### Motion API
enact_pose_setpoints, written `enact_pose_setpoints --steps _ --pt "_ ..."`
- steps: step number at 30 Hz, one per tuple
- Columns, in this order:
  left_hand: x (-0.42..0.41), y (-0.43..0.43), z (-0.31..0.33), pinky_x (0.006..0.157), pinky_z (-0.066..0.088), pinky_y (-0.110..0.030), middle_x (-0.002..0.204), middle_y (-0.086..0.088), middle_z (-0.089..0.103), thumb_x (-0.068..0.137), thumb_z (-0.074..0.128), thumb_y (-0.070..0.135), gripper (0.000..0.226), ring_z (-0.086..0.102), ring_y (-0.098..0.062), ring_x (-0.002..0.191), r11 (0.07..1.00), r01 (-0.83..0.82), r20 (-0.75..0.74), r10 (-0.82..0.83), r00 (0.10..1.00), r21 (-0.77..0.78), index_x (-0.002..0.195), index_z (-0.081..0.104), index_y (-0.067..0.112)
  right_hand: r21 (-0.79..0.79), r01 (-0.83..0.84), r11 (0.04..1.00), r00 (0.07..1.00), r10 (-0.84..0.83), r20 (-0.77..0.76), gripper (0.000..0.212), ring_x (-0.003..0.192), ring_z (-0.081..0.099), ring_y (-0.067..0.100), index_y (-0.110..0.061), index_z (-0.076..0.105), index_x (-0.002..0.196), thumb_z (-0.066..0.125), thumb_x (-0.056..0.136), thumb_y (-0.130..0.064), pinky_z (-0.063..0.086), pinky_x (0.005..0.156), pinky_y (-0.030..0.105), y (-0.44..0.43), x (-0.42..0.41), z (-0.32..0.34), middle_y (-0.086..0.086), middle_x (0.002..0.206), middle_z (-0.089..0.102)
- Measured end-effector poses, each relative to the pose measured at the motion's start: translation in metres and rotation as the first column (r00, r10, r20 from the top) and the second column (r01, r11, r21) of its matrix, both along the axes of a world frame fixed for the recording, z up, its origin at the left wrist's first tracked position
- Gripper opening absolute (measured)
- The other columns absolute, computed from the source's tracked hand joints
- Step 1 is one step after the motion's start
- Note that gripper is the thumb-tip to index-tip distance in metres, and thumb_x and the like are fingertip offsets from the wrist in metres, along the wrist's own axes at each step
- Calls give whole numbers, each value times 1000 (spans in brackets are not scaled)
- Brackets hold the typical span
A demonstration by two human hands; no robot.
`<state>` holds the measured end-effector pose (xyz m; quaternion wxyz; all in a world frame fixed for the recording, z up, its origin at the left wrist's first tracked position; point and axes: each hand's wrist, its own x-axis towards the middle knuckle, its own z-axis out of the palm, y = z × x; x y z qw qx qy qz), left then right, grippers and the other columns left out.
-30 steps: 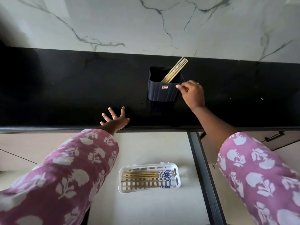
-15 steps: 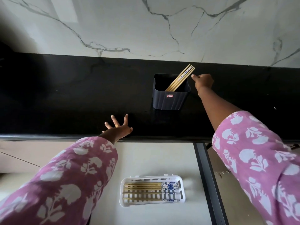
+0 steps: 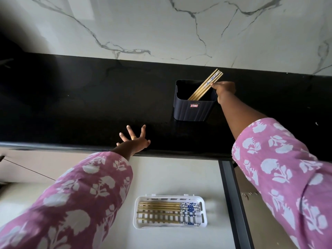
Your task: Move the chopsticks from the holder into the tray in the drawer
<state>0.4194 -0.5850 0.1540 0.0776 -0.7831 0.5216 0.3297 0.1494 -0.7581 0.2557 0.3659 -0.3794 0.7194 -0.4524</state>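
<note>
Chopsticks (image 3: 206,86): leaned up-right out of holder (image 3: 192,110), touched near tops by right hand (image 3: 225,88), pinch impossible to tell; well apart from splayed left hand (image 3: 135,141).

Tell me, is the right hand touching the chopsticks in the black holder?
Touching. The head view shows the right hand meeting the chopsticks at its fingertips, above the holder, with no gap visible. Whether it grips them is unclear.
</note>
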Motion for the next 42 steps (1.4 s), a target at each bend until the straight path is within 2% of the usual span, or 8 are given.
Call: enact_pose_setpoints --steps 4,11,16,20,24,27,32,42 --pt "0 -1 0 110 3 -65 154 -16 -19 96 25 54 57 -17 -52 135 1000 23 1 -23 1000 -8 145 -4 45 -33 39 999 996 -36 81 37 98 64 21 -2 65 114 75 78 -8 50 87 24 -1 1 0 16 115 67" --pt "0 0 -1 110 4 -64 155 -16 -17 96 25 54 57 -16 -52 135 1000 16 -15 -16 1000 0 144 -4 46 -87 97 991 995 -98 -8 29 85 62 17 -2 68 105 74 78 -7 50 76 21 1 5 3 14 105 70" --pt "5 1 7 108 -1 -68 155 -7 -21 92 37 53 67 -18 -44 139 998 6 -65 -11 998 -68 142 -7 49 -202 -26 979 972 -22 -232 5 69 58 16 -11 66 77 71 75 -10 42 55 17 16 14 13 6 75 63" --pt "-4 6 10 109 3 -65 154 -15 -19 97 26 52 58 -16 -51 136 1000 9 -26 -10 1000 -28 145 -6 44 -191 -145 971 973 105 -204 24 58 60 15 -13 51 65 69 76 -2 54 62 27 23 22 12 13 75 63" --pt "-7 10 16 110 4 -64 154 -15 -19 98 27 50 59 -15 -50 137 999 26 3 -26 1000 -48 146 -6 41 -97 -322 942 938 303 -170 10 53 61 8 1 64 87 69 79 2 56 55 17 32 29 8 13 77 64" --pt "-7 10 18 111 6 -62 153 -17 -20 99 25 48 57 -17 -51 136 999 15 -32 -16 999 -33 146 -6 40 -54 -384 922 912 369 -180 23 52 63 5 9 62 104 67 83 1 55 55 16 36 33 9 16 87 65" --pt "-8 9 18 111 6 -61 153 -14 -23 99 26 47 57 -19 -50 136 999 -12 -79 8 997 -48 145 -6 42 -153 -318 936 942 294 -163 20 71 67 21 11 62 102 65 85 1 58 66 22 42 31 26 20 90 65" --pt "-6 8 7 111 6 -62 154 -15 -20 98 23 52 57 -17 -51 136 997 21 -22 -22 1000 -73 145 -6 42 -433 -286 855 926 131 -353 15 81 69 22 6 66 98 64 86 -3 60 76 30 67 9 91 12 85 67"
